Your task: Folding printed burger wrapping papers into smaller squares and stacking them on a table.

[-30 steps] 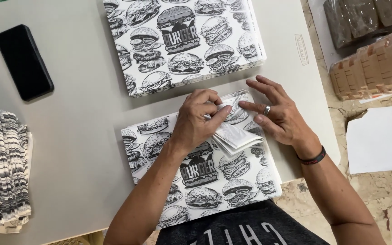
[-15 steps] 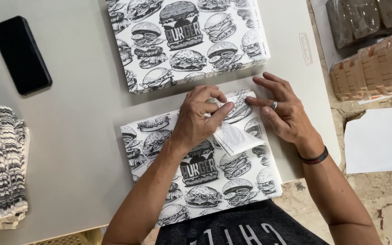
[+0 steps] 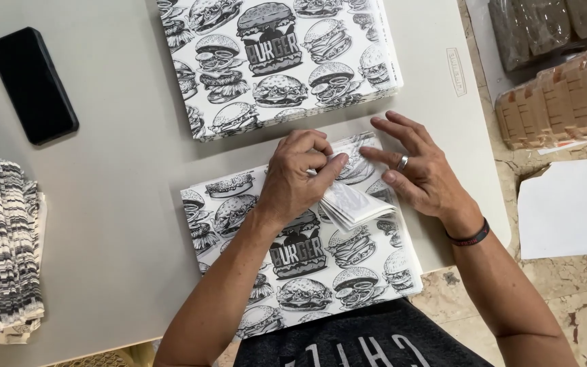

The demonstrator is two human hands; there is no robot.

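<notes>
A stack of white paper sheets printed with black burger drawings [image 3: 307,272] lies on the grey table [image 3: 117,190] right in front of me. My left hand [image 3: 297,180] pinches the lifted top right corners of several sheets, which fan up under my fingers. My right hand [image 3: 416,170], a ring on one finger and a dark band on the wrist, rests flat with fingers spread on the same corner of the stack, just to the right of the fanned sheets.
A second stack of burger-printed sheets [image 3: 273,61] lies further back. A black phone [image 3: 32,85] rests at the far left. Folded printed papers [image 3: 1,251] pile at the left edge. Brown wrapped bundles [image 3: 558,88] and a white sheet [image 3: 568,207] lie on the floor at the right.
My left hand has lifted the sheet corners a little higher, so the fan of paper stands out more. My right hand has stayed on the corner.
</notes>
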